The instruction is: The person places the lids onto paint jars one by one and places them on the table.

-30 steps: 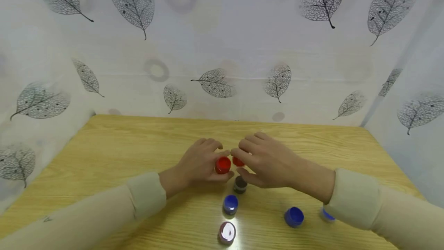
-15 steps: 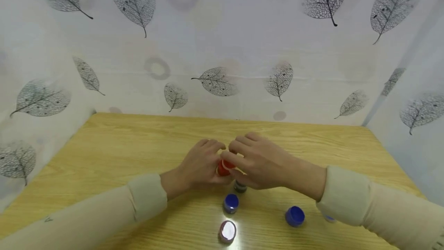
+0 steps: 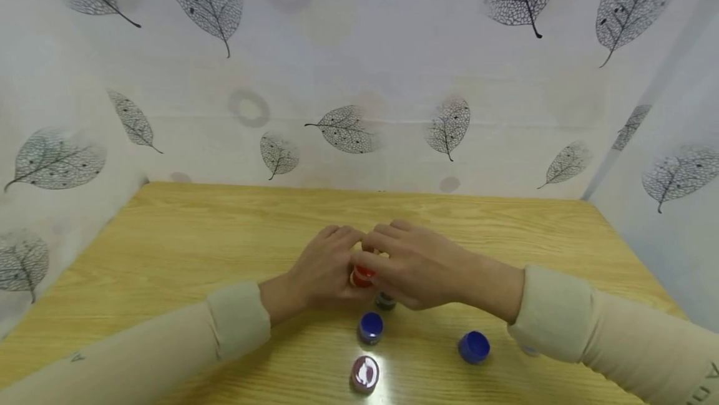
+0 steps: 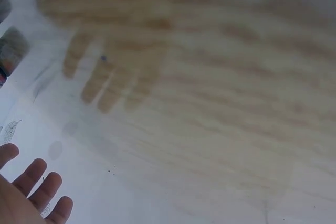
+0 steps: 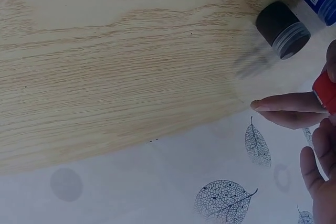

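Observation:
Near the middle of the table, my left hand [image 3: 326, 264] grips a small red jar [image 3: 362, 279] between thumb and fingers. My right hand [image 3: 421, 264] holds a red lid [image 3: 366, 262] at the jar's top; fingers cover most of it, so I cannot tell how it sits. Right below the hands stands a dark jar [image 3: 386, 301], partly hidden in the head view. The right wrist view shows this black-and-clear jar [image 5: 283, 30] and a red piece [image 5: 326, 92] among fingers at the right edge. Only fingertips [image 4: 50, 187] of a hand appear in the left wrist view.
Closer to me stand a blue jar [image 3: 371, 328] and a dark-red-sided jar [image 3: 365, 374] with a shiny top. A blue cap [image 3: 474, 347] lies hollow side up to the right. The leaf-print cloth [image 3: 359, 68] borders the wooden table [image 3: 224, 224] at the back and sides.
My right hand has moved left, bringing the red lid from beside the red jar onto its top. My left hand stays nearly in place. The view shifts slightly.

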Action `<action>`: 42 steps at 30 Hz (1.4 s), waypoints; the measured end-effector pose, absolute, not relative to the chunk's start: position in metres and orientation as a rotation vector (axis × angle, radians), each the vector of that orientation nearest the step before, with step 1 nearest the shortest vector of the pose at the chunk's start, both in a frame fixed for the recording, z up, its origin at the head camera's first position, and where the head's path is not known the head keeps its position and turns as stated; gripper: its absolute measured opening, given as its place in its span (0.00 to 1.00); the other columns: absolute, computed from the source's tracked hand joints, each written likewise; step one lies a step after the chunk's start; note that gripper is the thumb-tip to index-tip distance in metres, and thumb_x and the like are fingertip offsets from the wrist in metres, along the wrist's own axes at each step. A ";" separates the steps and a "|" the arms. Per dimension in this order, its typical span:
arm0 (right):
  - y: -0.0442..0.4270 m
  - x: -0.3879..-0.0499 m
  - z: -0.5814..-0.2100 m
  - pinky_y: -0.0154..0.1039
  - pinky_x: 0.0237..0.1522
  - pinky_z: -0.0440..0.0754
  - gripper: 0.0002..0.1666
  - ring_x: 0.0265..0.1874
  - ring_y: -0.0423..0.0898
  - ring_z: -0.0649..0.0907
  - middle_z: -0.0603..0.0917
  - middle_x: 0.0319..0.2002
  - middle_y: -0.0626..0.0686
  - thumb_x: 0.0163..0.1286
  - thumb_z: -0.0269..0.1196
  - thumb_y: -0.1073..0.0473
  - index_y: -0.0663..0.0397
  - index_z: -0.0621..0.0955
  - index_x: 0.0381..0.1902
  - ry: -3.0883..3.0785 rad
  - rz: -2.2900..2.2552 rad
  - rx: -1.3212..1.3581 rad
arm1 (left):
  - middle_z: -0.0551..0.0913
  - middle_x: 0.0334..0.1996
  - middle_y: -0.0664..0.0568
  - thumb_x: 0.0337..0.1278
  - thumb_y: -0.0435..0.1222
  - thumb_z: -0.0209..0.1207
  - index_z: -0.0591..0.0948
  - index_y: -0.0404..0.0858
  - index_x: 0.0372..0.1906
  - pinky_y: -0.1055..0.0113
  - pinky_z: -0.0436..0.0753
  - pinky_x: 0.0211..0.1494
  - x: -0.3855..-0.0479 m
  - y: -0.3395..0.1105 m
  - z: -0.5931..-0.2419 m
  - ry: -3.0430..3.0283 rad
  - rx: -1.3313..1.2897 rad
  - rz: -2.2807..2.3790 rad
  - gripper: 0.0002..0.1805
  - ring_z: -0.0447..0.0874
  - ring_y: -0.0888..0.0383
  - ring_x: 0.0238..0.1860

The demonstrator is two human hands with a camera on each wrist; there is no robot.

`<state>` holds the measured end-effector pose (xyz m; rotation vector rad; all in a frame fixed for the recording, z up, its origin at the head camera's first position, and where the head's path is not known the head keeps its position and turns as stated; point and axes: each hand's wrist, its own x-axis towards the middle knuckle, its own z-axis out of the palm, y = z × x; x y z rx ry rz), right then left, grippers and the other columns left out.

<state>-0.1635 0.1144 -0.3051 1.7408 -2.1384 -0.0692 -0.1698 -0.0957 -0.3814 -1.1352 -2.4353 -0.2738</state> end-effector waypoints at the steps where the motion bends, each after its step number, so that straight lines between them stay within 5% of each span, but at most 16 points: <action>1: 0.115 -0.163 -0.305 0.38 0.46 0.80 0.23 0.40 0.43 0.80 0.82 0.43 0.46 0.67 0.62 0.51 0.49 0.77 0.59 -2.144 -0.063 1.748 | 0.84 0.46 0.55 0.47 0.62 0.66 0.84 0.50 0.48 0.57 0.77 0.56 -0.170 -0.096 -0.382 -2.430 -1.140 -0.279 0.27 0.80 0.56 0.50; 9: 0.117 -0.162 -0.304 0.38 0.45 0.80 0.14 0.41 0.43 0.79 0.81 0.45 0.46 0.66 0.61 0.57 0.46 0.78 0.50 -2.169 -0.025 1.822 | 0.84 0.46 0.56 0.46 0.60 0.67 0.84 0.48 0.45 0.62 0.77 0.52 -0.170 -0.095 -0.383 -2.364 -1.224 -0.379 0.26 0.80 0.58 0.48; 16: 0.116 -0.161 -0.301 0.37 0.48 0.79 0.27 0.46 0.43 0.79 0.81 0.51 0.46 0.55 0.63 0.65 0.46 0.77 0.55 -2.138 -0.078 1.898 | 0.82 0.41 0.59 0.47 0.57 0.69 0.80 0.46 0.48 0.63 0.79 0.52 -0.169 -0.094 -0.383 -2.368 -1.333 -0.561 0.27 0.78 0.62 0.42; 31: 0.116 -0.157 -0.296 0.34 0.46 0.77 0.37 0.49 0.42 0.78 0.79 0.54 0.44 0.44 0.63 0.73 0.44 0.76 0.55 -2.142 -0.132 1.939 | 0.79 0.35 0.62 0.46 0.55 0.70 0.79 0.47 0.43 0.69 0.76 0.43 -0.169 -0.095 -0.382 -2.434 -1.377 -0.672 0.23 0.73 0.65 0.36; 37: 0.115 -0.158 -0.291 0.34 0.43 0.77 0.31 0.45 0.43 0.78 0.80 0.50 0.45 0.50 0.63 0.70 0.47 0.76 0.55 -2.113 -0.179 1.898 | 0.81 0.38 0.60 0.46 0.54 0.70 0.81 0.46 0.43 0.65 0.78 0.47 -0.173 -0.094 -0.378 -2.348 -1.371 -0.619 0.22 0.78 0.62 0.41; 42: 0.114 -0.158 -0.289 0.36 0.52 0.79 0.31 0.50 0.44 0.79 0.81 0.51 0.46 0.52 0.62 0.71 0.50 0.76 0.55 -2.089 -0.148 1.921 | 0.82 0.37 0.59 0.46 0.54 0.69 0.81 0.46 0.43 0.66 0.78 0.45 -0.173 -0.095 -0.379 -2.293 -1.371 -0.629 0.22 0.78 0.62 0.40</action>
